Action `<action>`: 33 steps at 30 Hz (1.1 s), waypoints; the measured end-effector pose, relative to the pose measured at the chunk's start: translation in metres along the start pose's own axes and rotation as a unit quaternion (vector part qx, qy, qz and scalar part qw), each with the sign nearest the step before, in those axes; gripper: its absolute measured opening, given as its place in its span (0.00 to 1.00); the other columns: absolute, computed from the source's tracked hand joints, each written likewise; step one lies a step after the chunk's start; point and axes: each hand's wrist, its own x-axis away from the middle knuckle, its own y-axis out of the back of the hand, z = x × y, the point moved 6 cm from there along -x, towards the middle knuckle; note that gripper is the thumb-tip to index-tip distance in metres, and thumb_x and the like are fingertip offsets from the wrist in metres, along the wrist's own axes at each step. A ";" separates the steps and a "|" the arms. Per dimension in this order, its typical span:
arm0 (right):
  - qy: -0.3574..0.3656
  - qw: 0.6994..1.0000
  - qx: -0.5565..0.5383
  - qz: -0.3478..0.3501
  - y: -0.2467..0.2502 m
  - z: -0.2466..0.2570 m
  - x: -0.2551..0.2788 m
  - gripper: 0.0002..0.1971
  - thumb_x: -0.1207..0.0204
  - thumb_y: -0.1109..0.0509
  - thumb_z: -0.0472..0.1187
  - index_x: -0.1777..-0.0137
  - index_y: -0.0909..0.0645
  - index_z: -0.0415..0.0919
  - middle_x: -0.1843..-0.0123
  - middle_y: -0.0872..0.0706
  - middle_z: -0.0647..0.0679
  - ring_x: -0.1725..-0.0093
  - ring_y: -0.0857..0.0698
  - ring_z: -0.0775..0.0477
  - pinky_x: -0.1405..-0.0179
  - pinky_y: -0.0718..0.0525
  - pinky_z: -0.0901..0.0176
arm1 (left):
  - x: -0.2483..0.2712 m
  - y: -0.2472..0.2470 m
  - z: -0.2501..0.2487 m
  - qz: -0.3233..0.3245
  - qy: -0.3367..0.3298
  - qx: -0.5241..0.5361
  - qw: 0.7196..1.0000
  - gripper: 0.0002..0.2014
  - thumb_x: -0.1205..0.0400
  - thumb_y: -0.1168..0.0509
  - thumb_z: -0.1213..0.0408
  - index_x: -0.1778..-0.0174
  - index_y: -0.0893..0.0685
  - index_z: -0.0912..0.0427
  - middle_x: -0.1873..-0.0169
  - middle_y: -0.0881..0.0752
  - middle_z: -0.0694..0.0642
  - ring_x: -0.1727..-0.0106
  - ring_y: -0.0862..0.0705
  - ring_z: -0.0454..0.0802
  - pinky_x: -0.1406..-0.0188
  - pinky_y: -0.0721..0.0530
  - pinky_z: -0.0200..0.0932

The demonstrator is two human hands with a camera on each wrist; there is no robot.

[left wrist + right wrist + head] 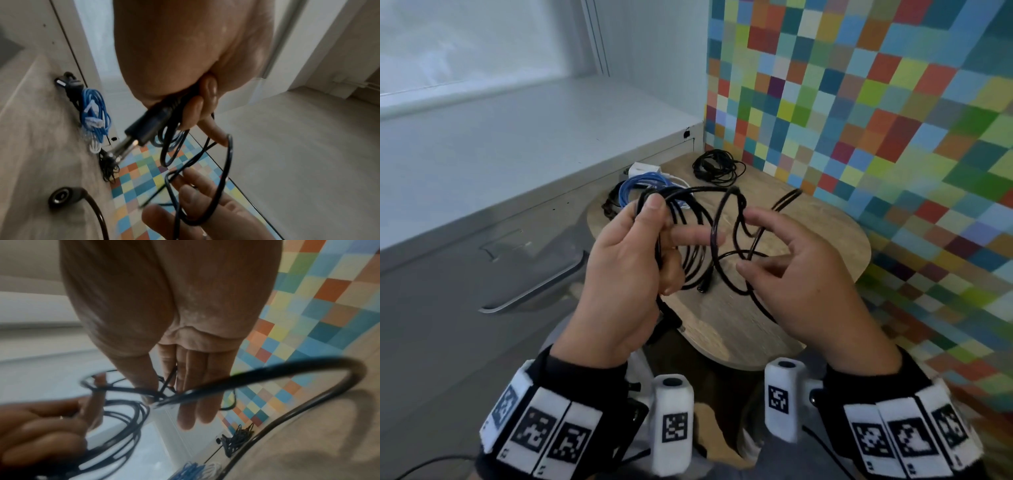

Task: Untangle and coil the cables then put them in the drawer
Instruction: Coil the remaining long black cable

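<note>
the black cable (717,236) hangs in the air between your hands, above the round wooden table (822,246): several loops are gathered on the left, while a loose tangle of crossed loops sits to the right with one free end dangling toward the tabletop. your left hand (626,260) is clenched around the gathered loops, thumb on top, index finger stretched out through a loop, with a jack plug (144,128) poking out below the fist. your right hand (811,274) is relaxed and spread, fingers threaded into the loose loops but not closed on any strand. keep the left grip firm so the finished turns don't spill, and use the right fingers to find the crossing and walk the free end back through it rather than tugging, which i judge would tighten the knot. the blue cable (640,183) and another black bundle (717,166) wait at the table's far side, near the grey drawer unit (534,212).
</note>
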 end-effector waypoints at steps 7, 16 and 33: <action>-0.025 0.982 -0.086 -0.167 0.052 -0.019 -0.009 0.09 0.13 0.31 0.37 0.46 0.14 0.53 0.47 0.07 0.55 0.55 0.06 0.54 0.63 0.15 0.59 | -0.015 0.030 -0.003 -0.054 -0.005 0.085 0.995 0.15 0.07 0.44 0.57 0.60 0.25 0.53 0.76 0.33 0.50 0.77 0.39 0.46 0.79 0.41 0.42; -0.095 0.970 0.054 -0.217 0.099 -0.081 -0.017 0.21 0.14 0.34 0.33 0.26 0.20 0.53 0.38 0.09 0.45 0.51 0.09 0.48 0.50 0.14 0.54 | -0.017 0.067 -0.016 -0.198 -0.085 0.034 0.976 0.17 0.07 0.45 0.59 0.63 0.35 0.49 0.75 0.38 0.49 0.75 0.42 0.46 0.80 0.43 0.42; -0.018 0.972 0.118 0.201 -0.013 0.023 0.014 0.43 0.26 0.16 0.46 0.22 0.35 0.81 0.52 0.11 0.65 0.54 0.11 0.64 0.48 0.09 0.57 | 0.000 0.013 -0.019 -0.143 -0.151 -0.010 0.978 0.17 0.05 0.48 0.62 0.62 0.31 0.52 0.75 0.29 0.41 0.77 0.34 0.41 0.80 0.39 0.40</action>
